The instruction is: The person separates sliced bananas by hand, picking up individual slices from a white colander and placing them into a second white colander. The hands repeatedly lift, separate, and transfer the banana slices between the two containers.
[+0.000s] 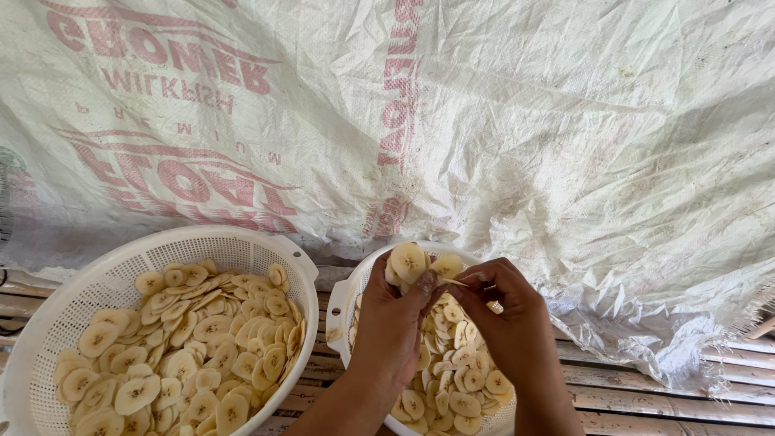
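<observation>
Both hands work over the right colander (341, 300), a white perforated one at about 5 o'clock in the view. The left hand (393, 323) rises from 6 o'clock with its back to the camera; its fingers are curled narrow around a small stack of banana slices (408, 260), which stick out above the fingertips at 12 o'clock of the hand. The thumb (425, 284) presses against the stack's right side.

The right hand (508, 319) comes in from 5 o'clock and meets the left at the top. Its fingers are bent close together, and thumb and forefinger pinch a thin slice (454, 282) seen edge-on, which lies between the two hands, just at 3 o'clock of the left thumb and touching the stack or nearly so; the exact contact cannot be told. Another pale slice (446, 265) sits just above that pinch, at 1 o'clock of the left thumb.

Beneath the hands the right colander holds a loose heap of slices (460, 387), partly hidden by both wrists.

At 8 o'clock stands the left colander (121, 254), larger in view, heaped with slices (186, 339). The two colanders almost touch at their handles.

Both rest on wooden slats (646, 396) running left to right. A white woven sack cloth (525, 121) with red printing fills the upper view from 9 to 3 o'clock, its frayed edge hanging at 4 o'clock.
</observation>
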